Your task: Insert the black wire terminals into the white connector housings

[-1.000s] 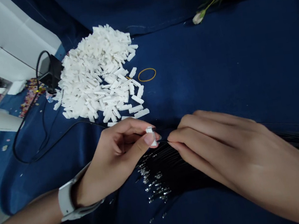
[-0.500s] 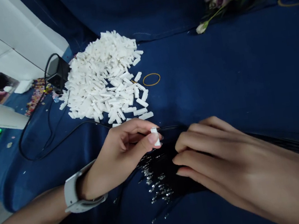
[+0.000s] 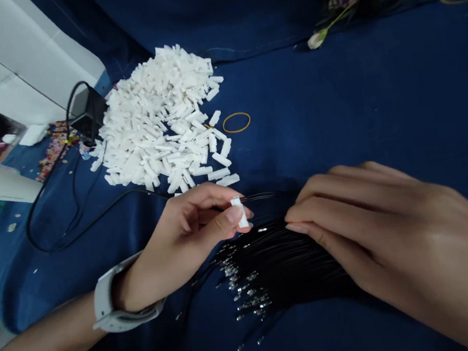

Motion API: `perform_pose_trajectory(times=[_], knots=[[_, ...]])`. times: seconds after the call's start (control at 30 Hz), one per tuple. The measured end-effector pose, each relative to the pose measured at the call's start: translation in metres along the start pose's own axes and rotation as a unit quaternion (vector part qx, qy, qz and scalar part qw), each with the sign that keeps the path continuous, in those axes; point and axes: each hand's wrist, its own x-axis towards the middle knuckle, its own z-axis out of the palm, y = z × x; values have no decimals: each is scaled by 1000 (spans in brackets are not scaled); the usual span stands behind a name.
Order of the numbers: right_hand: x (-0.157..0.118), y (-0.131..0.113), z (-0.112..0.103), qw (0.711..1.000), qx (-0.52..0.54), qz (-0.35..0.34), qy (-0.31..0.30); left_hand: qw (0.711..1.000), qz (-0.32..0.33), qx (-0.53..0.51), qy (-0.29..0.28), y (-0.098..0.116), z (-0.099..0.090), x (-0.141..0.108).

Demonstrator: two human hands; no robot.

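Since the right hand (image 3: pixel 381 230) seems clamped on a black wire (image 3: pixel 276 227) behind its metal terminal (image 3: pixel 262 229), that unsupported end could snag the wire bundle (image 3: pixel 298 262) just below, while uneven thumb pressure could twist the white connector housing (image 3: pixel 240 213) pinched in the left hand (image 3: pixel 185 246).

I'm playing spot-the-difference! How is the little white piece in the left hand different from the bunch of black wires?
Colour: the white piece is plain white, while the black wires are dark with shiny tips.
Shape: the white piece is short and blocky; the black wires are long and thin.
Place: the white piece is pinched in the left hand; most of the black wires lie bunched on the blue cloth.
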Motion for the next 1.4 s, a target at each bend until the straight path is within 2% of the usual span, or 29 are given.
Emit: perform_pose_trajectory(times=[0.33, 0.57, 0.87, 1.07, 1.4], knots=[[-1, -3, 4, 1000, -23, -6, -3, 1000, 18, 7, -1, -1, 2, -1], [0, -2, 3, 999, -27, -5, -27, 999, 28, 29, 6, -1, 2, -3], [0, -4, 0, 1000, -1, -16, -1, 999, 38, 25, 16, -2, 4, 0], [1, -5, 2, 1000, -12, -20, -10, 998, 46, 48, 22, -1, 7, 0], [4, -8, 5, 999, -27, -36, -20, 998, 61, 18, 18, -4, 12, -2]])
